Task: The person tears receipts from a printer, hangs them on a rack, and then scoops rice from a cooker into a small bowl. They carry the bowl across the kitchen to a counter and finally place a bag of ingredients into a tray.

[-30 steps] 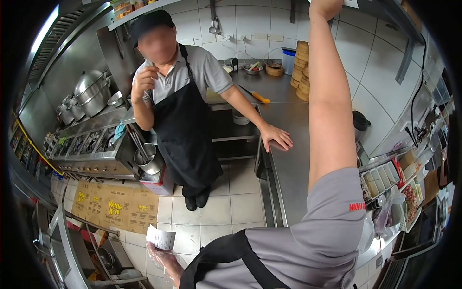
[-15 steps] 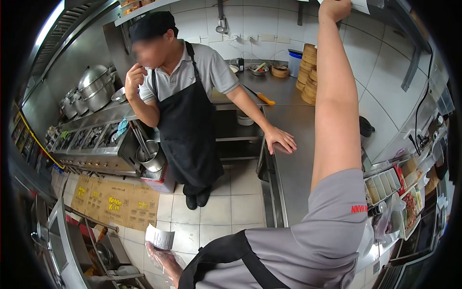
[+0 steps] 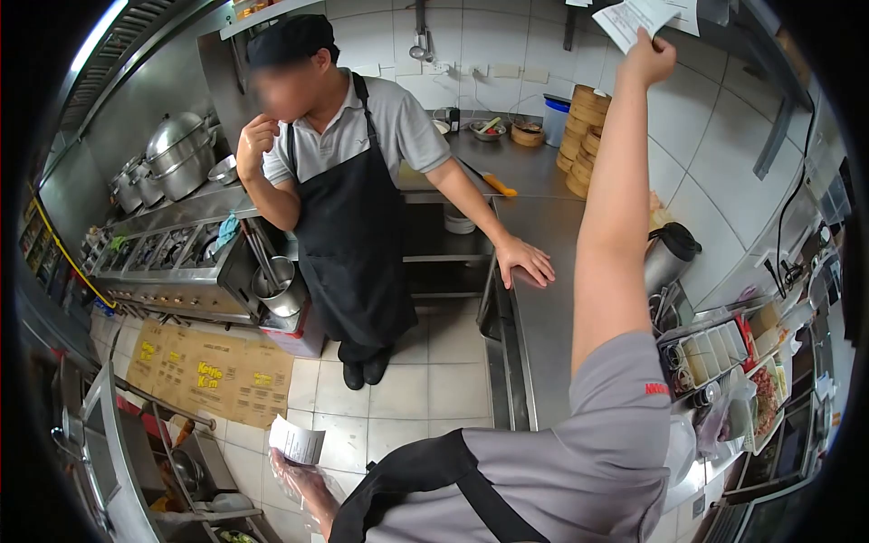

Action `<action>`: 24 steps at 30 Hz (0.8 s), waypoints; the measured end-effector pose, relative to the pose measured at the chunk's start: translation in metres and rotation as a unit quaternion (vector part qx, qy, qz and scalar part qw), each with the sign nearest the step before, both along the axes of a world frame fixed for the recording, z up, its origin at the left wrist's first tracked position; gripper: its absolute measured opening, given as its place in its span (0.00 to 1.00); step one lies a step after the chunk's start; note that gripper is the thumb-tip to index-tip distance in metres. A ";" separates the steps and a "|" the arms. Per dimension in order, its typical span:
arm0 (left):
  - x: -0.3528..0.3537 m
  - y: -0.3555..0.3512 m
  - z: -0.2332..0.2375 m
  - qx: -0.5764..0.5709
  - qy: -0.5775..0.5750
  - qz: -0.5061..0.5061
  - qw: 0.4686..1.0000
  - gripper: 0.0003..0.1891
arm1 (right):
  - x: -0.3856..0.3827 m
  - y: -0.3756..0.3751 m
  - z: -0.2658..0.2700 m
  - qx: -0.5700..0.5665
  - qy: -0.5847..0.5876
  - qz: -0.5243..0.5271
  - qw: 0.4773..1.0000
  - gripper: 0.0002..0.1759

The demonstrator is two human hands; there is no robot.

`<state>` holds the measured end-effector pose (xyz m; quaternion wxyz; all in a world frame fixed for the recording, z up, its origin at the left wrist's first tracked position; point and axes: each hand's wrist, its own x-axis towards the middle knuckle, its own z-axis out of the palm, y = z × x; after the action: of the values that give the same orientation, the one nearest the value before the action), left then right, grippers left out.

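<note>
My right hand (image 3: 650,61) is raised high on an outstretched arm, its fingers pinching a printed paper slip (image 3: 629,22). Another white paper (image 3: 686,16) hangs at the shelf edge just behind it. Low on the left, my left hand (image 3: 306,484) wears a clear plastic glove and holds a curled printed paper slip (image 3: 297,443) above the tiled floor. Parts of its fingers are hidden by the glove's folds and the paper.
A co-worker in a black apron (image 3: 348,208) stands ahead, one hand on the steel counter (image 3: 561,226). Bamboo steamers (image 3: 588,118) are stacked behind my arm. A stove (image 3: 172,271) stands left, flattened cardboard (image 3: 208,371) on the floor, food containers (image 3: 711,353) at right.
My right hand has come down slightly from the shelf edge, and the slip in it now shows more fully. My left hand and the co-worker have barely moved.
</note>
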<state>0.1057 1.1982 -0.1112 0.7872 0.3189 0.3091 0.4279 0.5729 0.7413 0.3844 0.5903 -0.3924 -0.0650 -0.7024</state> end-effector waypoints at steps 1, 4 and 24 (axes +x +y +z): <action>0.002 -0.002 0.001 -0.002 -0.002 0.003 1.000 0.26 | -0.001 0.001 -0.009 -0.002 -0.002 0.001 1.000 0.12; 0.003 -0.002 -0.004 -0.014 0.001 0.006 1.000 0.26 | -0.005 0.020 -0.038 -0.011 -0.082 0.173 0.981 0.13; -0.313 -0.015 0.120 0.032 -0.068 0.369 0.926 0.17 | -0.397 0.487 -0.172 -0.190 -0.042 0.808 0.557 0.17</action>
<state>-0.2069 1.1835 0.0087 0.5819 0.1770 0.3368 0.7188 0.1758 1.2287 0.2126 0.8188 -0.2484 -0.5111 0.0818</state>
